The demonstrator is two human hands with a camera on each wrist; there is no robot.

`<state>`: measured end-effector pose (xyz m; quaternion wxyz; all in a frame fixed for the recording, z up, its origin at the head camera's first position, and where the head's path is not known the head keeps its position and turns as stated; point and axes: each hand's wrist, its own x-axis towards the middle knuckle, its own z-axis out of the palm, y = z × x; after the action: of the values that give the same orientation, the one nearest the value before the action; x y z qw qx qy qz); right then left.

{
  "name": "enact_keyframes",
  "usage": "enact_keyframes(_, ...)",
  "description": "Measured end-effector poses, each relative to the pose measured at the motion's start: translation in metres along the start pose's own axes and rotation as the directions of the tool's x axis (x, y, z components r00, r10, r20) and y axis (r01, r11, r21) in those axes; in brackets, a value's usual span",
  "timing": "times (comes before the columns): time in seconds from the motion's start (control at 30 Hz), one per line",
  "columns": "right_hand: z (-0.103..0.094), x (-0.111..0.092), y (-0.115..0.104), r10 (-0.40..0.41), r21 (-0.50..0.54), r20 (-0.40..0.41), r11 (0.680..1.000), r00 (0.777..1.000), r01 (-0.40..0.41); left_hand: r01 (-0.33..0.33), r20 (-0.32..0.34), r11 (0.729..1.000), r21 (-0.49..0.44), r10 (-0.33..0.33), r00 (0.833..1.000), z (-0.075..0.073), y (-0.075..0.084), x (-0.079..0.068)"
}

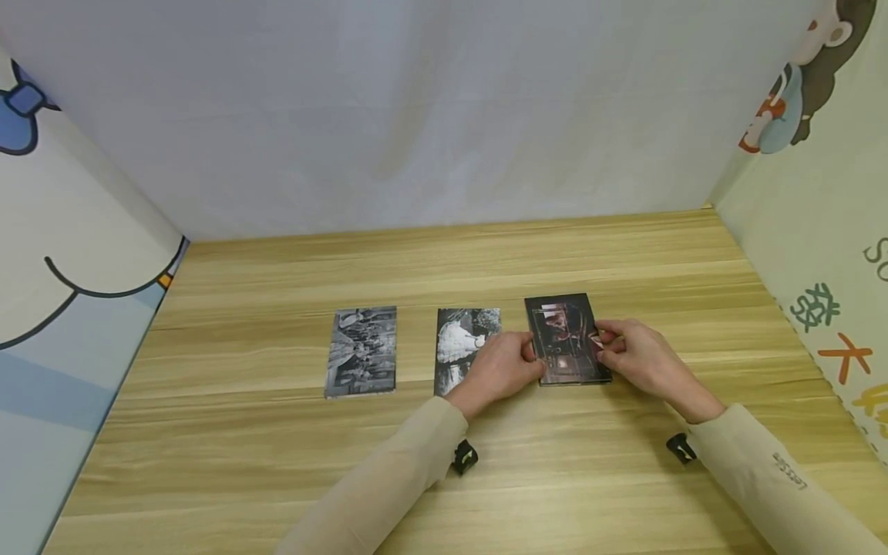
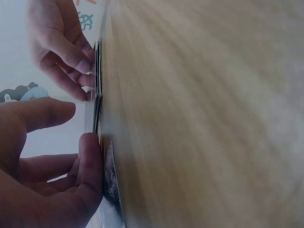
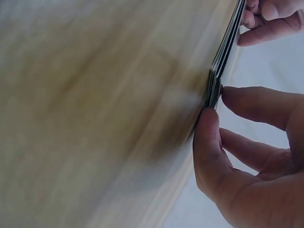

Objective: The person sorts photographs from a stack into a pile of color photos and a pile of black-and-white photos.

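A stack of thin picture cards (image 1: 565, 343) lies on the table, a dark scene on its top face; the wrist views show several layers at its edge. My left hand (image 1: 502, 362) is at its left edge. In the left wrist view one left fingertip (image 2: 90, 147) touches the stack's end, while another digit is raised apart from it. My right hand (image 1: 641, 354) pinches the stack's right edge between thumb and finger, beside a small pale patch. Left of the stack lies a black-and-white card (image 1: 461, 339) showing a white gown, partly covered by my left hand.
Farther left lies another black-and-white card (image 1: 361, 351) with a crowd scene. The wood-grain table (image 1: 243, 447) meets a pale back wall (image 1: 444, 116). Printed panels stand along both sides. Small black devices (image 1: 465, 457) are worn at both cuffs.
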<state>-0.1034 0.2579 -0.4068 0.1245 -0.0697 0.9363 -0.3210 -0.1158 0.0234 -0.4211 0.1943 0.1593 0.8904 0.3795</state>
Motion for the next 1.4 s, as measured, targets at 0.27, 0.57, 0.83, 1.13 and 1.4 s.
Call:
enact_keyframes(0.27, 0.001, 0.0, 0.001, -0.011, -0.008, 0.006, 1.0, 1.0, 0.011, -0.001, 0.006, 1.0, 0.007, 0.001, 1.0, -0.002, 0.001, -0.001)
enact_keyframes(0.57, -0.002, -0.005, -0.002, -0.001, -0.008, -0.002, 1.0, 1.0, 0.001, 0.01, -0.002, 0.998, -0.062, -0.01, 1.0, -0.003, 0.003, -0.007)
enact_keyframes(0.83, -0.008, -0.018, -0.017, 0.032, 0.041, -0.083, 0.999, 0.996, -0.029, -0.026, -0.078, 0.97, -0.242, 0.007, 0.997, -0.01, 0.005, -0.024)
enact_keyframes(1.13, -0.006, -0.026, -0.027, 0.002, 0.145, -0.166, 0.989, 0.986, 0.022, -0.15, -0.219, 0.958, -0.244, 0.097, 0.971, -0.023, -0.001, -0.046)
enact_keyframes(1.4, -0.002, -0.03, -0.036, -0.006, 0.185, -0.237, 0.981, 0.972, 0.051, -0.206, -0.303, 0.963, -0.171, 0.148, 0.941, -0.032, -0.011, -0.063)
